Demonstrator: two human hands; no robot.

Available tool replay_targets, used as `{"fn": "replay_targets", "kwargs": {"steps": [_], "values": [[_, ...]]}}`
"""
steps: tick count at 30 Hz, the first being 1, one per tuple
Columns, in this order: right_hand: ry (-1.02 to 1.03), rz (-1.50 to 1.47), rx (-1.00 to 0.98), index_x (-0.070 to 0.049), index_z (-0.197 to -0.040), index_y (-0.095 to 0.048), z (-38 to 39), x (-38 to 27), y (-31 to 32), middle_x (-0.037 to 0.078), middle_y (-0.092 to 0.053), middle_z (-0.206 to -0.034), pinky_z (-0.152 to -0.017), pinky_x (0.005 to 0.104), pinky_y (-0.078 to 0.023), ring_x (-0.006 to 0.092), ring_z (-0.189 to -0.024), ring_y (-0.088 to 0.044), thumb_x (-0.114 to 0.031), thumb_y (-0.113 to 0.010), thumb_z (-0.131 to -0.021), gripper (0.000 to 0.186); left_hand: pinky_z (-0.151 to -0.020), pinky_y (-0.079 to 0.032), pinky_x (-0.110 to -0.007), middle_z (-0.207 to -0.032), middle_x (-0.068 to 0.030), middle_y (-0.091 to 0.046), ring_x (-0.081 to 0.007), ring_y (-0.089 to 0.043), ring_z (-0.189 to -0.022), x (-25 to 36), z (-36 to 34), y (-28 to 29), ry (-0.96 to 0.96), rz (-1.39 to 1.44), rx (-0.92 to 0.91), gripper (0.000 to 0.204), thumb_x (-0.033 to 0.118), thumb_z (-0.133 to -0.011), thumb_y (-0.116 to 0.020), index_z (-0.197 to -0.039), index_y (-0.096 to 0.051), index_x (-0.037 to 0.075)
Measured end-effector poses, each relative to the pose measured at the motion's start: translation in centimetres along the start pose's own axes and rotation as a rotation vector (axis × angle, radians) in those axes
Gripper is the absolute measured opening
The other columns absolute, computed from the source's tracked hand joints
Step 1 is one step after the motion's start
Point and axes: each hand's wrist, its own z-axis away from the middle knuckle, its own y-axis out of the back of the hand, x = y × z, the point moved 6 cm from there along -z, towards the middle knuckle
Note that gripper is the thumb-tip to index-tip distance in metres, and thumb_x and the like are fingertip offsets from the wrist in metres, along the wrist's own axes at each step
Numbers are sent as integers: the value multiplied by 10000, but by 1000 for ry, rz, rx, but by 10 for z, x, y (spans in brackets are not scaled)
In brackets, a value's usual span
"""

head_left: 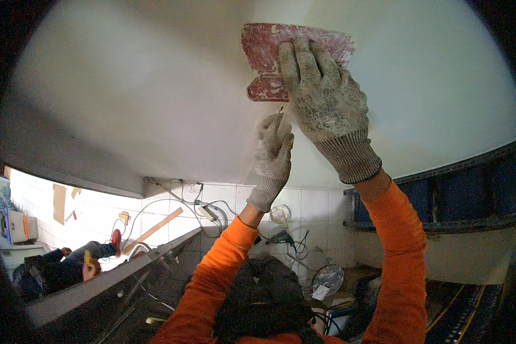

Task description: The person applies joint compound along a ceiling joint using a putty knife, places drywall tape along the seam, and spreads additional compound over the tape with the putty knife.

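Note:
A red putty spreader [261, 54], smeared with white, lies flat against the white plastered surface [172, 86]. My right hand [329, 103], in a dusty grey knit glove, is closed on the spreader's right part, its fingers laid over the face. Below the spreader and left of that wrist is my left hand [274, 149], gloved alike. Its fingers are drawn together near the surface, with a small dark bit at their tips that I cannot make out. Both forearms wear orange sleeves.
Beyond a grey metal rail [92, 289] at left, another person [57, 269] in dark clothes shows a hand near something yellow. Cables, a power strip [207, 213], a wooden strip [155, 229] and a drill-like tool [282, 237] are by the white tiles. A dark-framed blue panel [458, 198] stands right.

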Motion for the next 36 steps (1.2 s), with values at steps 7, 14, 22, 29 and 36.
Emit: {"fn": "replay_targets", "kwargs": {"steps": [7,14,22,29,36], "values": [[23,-22,61,-50,-1554,-390,22,-25,-46,152,-468,-1525,-999,389,-553,299,-1354,-518,-233,-692,-855,783,-1137,-361,-465,-1401,-210,-533,-362,-553,-1266,-36,-2,1,-205,-201,31,386,69,-968,-616,-1345,-586,-6],[25,52,120,-32,-1512,-466,61,-64,-50,155,-492,-1509,-1036,378,-508,309,-1328,-536,-267,-652,-846,730,-1241,-164,-538,-1340,-196,-628,-425,-453,-1385,-76,37,14,-265,-304,30,399,147,-949,-651,-1325,-609,18],[-21,22,188,-18,-1499,-479,71,-74,-45,181,-478,-1514,-1035,394,-512,328,-1325,-536,-248,-660,-821,738,-1059,-417,-528,-1382,-318,-523,-508,-488,-1286,-61,53,18,-455,-430,40,658,-22,-859,-634,-1488,-438,-21],[7,45,247,-30,-1516,-449,80,-76,-43,167,-468,-1528,-994,387,-547,321,-1348,-513,-219,-666,-823,751,-1067,-412,-512,-1338,-266,-562,-478,-518,-1236,-51,59,26,-550,-371,111,566,-3,-908,-633,-1448,-465,-32],[4,128,333,-13,-1444,-515,92,-76,-43,193,-560,-1427,-902,391,-574,356,-1269,-584,-202,-640,-875,612,-1044,-445,-458,-1347,-239,-533,-385,-512,-1245,-32,66,45,-735,-209,158,435,136,-1032,-549,-1434,-492,-19]]}}
